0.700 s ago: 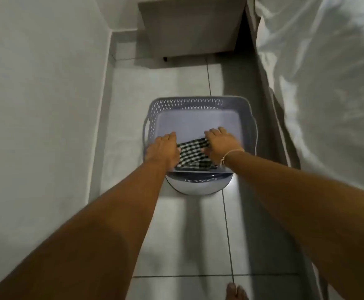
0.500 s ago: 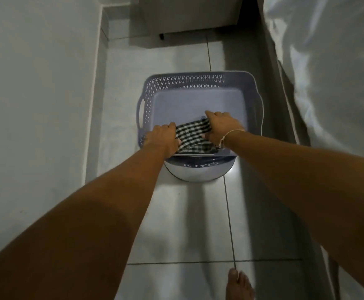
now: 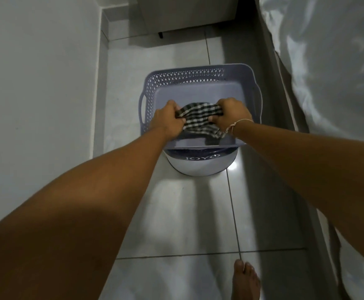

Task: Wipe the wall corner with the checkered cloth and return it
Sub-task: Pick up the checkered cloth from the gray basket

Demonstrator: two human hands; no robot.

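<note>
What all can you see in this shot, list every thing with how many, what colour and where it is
cloth: one, black and white checkered, held bunched above the basket between both hands
basket: one, lilac plastic with a perforated wall, on top of the tub
tub: one, white with a dark rim and lettering, on the floor under the basket
floor: pale grey glossy tiles, centre
wall: one, plain grey, left side
cabinet: one, grey, at the far end
sheet: one, white, draped along the right side
bracelet: one, thin white string, on the right wrist
left hand: one, gripping the cloth's left end
right hand: one, gripping the cloth's right end
foot: one, bare, bottom edge
</note>
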